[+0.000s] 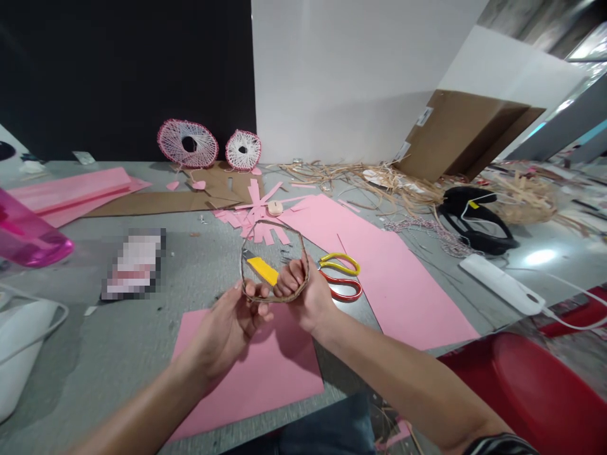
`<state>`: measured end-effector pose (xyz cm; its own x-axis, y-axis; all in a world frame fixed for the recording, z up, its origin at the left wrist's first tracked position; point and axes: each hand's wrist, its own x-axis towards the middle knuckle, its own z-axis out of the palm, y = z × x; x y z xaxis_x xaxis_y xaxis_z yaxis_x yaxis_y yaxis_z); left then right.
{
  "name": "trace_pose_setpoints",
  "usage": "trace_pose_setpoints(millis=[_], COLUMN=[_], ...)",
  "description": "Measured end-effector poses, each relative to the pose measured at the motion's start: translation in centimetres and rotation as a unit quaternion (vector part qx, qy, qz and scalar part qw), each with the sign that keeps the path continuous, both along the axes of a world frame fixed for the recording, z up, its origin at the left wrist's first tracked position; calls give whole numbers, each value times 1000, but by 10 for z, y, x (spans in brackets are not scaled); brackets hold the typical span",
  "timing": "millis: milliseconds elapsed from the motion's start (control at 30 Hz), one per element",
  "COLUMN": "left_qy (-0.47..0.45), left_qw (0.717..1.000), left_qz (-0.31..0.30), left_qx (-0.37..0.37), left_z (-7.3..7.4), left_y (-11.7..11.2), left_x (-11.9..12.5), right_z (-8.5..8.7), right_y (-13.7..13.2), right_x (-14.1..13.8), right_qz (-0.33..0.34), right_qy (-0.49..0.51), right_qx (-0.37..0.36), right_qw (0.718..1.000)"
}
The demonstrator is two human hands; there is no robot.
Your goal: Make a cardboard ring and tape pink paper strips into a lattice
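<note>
A loop of twisted brown cord (275, 221), roughly six-sided and slightly wider than it is tall, is held up above the tabletop in front of the person, its open face turned toward them. The right hand (296, 294) is the more closed of the two, with its fingers curled tightly around the loop's lower right side, while the left hand (232, 328) is narrower in its hold, its fingertips pinching the lower left rim. The right hand therefore has the firmer grip, and the loop's long axis runs across between the two hands. Seen through the loop is a yellow utility knife (262, 270), its blade end pointing up and to the left; whether it is held or lying below is hard to tell. Just right of the loop are scissors (339, 254) with yellow and red handles, resting on a long pink card sheet (403, 297). A second pink card sheet (246, 404) lies directly below the loop, and cut pink paper strips (256, 221) are scattered just beyond it. Further beyond the loop, two pink-and-white string discs (187, 144) stand near loose raffia (360, 177), well to its far right.
</note>
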<state>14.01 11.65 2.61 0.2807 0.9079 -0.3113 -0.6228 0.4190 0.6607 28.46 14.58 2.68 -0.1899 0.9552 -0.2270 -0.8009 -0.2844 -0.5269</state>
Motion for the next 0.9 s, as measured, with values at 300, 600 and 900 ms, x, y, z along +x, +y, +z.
trace_pose_setpoints(millis=[300,600,900], left_qy=[17,124,173], left_qw=[1000,990,983], left_qz=[-17,-37,-41], left_qx=[10,50,36], left_z=[-2,0,-1], left_y=[-2,4,12], left_x=[-2,-15,-20], right_z=[-4,8,2], right_y=[0,27,10], right_x=[1,53,47], right_qz=[-4,58,269], right_qy=[-13,-197,-189], right_qx=[12,67,115], right_qw=[1000,976,937])
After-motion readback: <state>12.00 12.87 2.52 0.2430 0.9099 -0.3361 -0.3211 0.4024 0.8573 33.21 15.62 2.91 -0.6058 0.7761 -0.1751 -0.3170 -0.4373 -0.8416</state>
